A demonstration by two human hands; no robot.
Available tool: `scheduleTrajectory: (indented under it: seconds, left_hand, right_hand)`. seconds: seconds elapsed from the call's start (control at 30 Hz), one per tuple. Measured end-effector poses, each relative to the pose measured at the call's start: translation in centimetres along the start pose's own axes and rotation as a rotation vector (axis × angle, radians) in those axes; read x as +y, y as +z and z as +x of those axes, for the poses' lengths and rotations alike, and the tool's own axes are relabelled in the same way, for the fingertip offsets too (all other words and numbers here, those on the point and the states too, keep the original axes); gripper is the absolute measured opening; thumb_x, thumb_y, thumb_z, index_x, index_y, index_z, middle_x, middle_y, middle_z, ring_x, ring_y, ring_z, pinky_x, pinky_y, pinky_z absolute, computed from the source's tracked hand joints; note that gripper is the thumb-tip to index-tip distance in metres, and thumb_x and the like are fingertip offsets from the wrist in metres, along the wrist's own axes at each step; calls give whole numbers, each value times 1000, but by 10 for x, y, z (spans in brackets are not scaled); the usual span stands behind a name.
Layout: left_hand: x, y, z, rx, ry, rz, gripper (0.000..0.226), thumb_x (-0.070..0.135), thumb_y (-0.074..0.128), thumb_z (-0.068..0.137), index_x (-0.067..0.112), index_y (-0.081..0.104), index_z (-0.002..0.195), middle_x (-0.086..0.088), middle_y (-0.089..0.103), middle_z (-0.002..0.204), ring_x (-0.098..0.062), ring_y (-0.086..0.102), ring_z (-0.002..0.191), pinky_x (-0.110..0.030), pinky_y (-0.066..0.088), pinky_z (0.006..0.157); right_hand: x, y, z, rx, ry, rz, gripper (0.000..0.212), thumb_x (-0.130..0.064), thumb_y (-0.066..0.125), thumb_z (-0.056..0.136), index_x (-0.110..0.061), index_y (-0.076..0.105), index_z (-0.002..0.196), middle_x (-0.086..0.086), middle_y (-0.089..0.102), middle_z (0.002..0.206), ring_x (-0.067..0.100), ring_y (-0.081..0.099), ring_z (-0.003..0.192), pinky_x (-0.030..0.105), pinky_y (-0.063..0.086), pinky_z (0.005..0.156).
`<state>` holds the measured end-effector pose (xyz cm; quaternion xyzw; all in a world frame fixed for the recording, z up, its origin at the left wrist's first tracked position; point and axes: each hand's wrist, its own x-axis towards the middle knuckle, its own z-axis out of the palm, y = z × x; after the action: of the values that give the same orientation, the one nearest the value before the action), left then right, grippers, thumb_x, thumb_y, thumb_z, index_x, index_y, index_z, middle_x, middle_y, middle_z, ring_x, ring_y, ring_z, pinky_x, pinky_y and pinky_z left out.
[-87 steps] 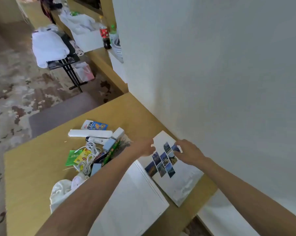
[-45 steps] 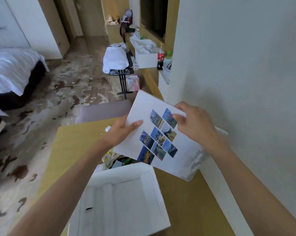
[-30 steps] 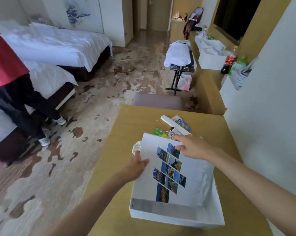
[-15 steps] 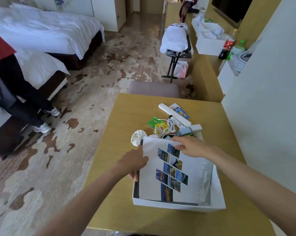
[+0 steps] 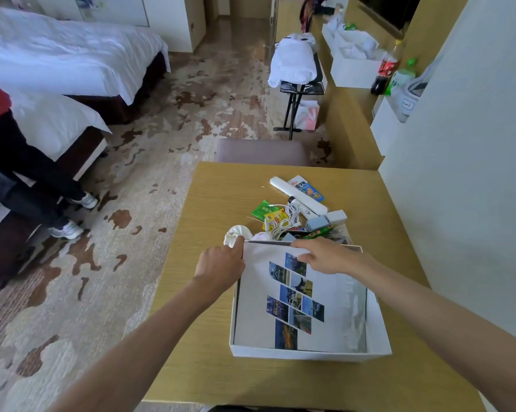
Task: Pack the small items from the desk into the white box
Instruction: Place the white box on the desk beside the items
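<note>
A white box [image 5: 310, 352] stands open on the wooden desk [image 5: 221, 203]. Inside it lies a white booklet [image 5: 331, 295] printed with a diagonal row of small photos. My left hand [image 5: 221, 266] pinches the booklet's far left corner. My right hand [image 5: 325, 257] grips its far edge, thumb underneath. Just beyond the box sits a heap of small items: a coiled white cable [image 5: 286, 218], green and yellow sachets [image 5: 268, 212], a long white stick [image 5: 298, 194], a blue packet [image 5: 307, 188], a white adapter [image 5: 334, 217] and a white cloth ball [image 5: 236, 233].
A white wall [image 5: 458, 173] runs along the desk's right side. A padded stool [image 5: 259, 150] stands past the desk's far edge. Two beds and a seated person's legs [image 5: 28, 179] are at the left. Bottles [image 5: 390, 69] and white boxes stand on a far counter.
The booklet came up off the desk, swung over and went down into the white box. It now lies nearly flat inside, both hands still on its far edge.
</note>
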<state>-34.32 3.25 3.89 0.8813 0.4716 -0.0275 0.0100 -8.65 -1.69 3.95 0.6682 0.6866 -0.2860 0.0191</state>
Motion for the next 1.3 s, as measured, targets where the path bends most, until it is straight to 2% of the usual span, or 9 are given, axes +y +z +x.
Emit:
scheduleTrajectory:
  seconds: [0.2, 0.4, 0.5, 0.57, 0.63, 0.73, 1.0, 1.2, 1.3]
  left_hand:
    - [-1, 10, 7, -46, 23, -46, 50, 24, 39, 93, 22, 24, 140, -11, 68, 90, -35, 64, 76, -35, 43, 61]
    - [7, 18, 15, -122, -40, -70, 55, 16, 38, 92, 22, 17, 142, -11, 67, 90, -33, 63, 74, -36, 44, 60]
    - [12, 21, 13, -31, -17, 34, 62, 11, 48, 88, 19, 20, 143, -11, 58, 119, -29, 59, 102, -38, 51, 67]
    - [14, 26, 11, 70, 60, 143, 67, 8, 53, 83, 15, 22, 143, -16, 37, 143, -32, 40, 129, -43, 48, 92]
    - [21, 33, 10, 150, 246, 178, 66, 7, 55, 81, 14, 29, 141, -16, 28, 152, -33, 29, 139, -49, 34, 109]
    - [45, 44, 15, 167, 467, 35, 57, 13, 60, 80, 16, 40, 134, -9, 47, 139, -26, 48, 125, -45, 47, 97]
    - [56, 69, 32, -318, 355, -31, 58, 30, 53, 89, 20, 31, 142, -4, 29, 151, -21, 26, 140, -46, 48, 97]
    - [63, 55, 34, -410, 336, -79, 42, 30, 48, 92, 14, 48, 131, -6, 46, 139, -24, 45, 127, -42, 48, 96]
    - [57, 42, 27, -323, 241, -322, 30, 30, 46, 94, 21, 61, 119, 0, 62, 123, -20, 57, 113, -37, 48, 94]
  right_hand:
    - [-5, 46, -1, 248, -112, -379, 44, -26, 51, 96, -16, 39, 137, 6, 53, 135, 24, 50, 122, 39, 46, 97]
    - [7, 61, -2, 337, -193, -490, 58, -37, 53, 94, -8, 34, 140, 10, 45, 136, 28, 45, 124, 41, 39, 104]
    - [15, 54, -13, 394, -303, -530, 61, -32, 65, 87, -8, 43, 138, 10, 46, 133, 26, 46, 120, 41, 45, 99]
    - [25, 53, -24, 428, -221, -562, 51, -26, 66, 84, -11, 50, 130, 11, 50, 130, 28, 48, 119, 43, 46, 96]
    - [39, 58, -39, 382, -60, -532, 45, -23, 61, 87, -13, 49, 129, 11, 51, 129, 28, 48, 118, 43, 45, 95]
    - [52, 62, -49, 243, 82, -478, 53, -17, 57, 90, -12, 37, 139, 10, 54, 128, 27, 54, 111, 39, 46, 93]
    - [45, 81, -40, 11, 63, -332, 63, -46, 44, 93, -30, 20, 149, 8, 7, 159, 36, 20, 138, 51, 37, 104]
    - [40, 62, -37, -6, 70, -219, 54, -43, 50, 92, -23, 40, 141, 5, 35, 150, 27, 36, 133, 43, 41, 103]
    - [36, 46, -41, 180, 12, -6, 43, -41, 51, 94, -24, 51, 134, -2, 54, 136, 17, 48, 125, 34, 42, 100]
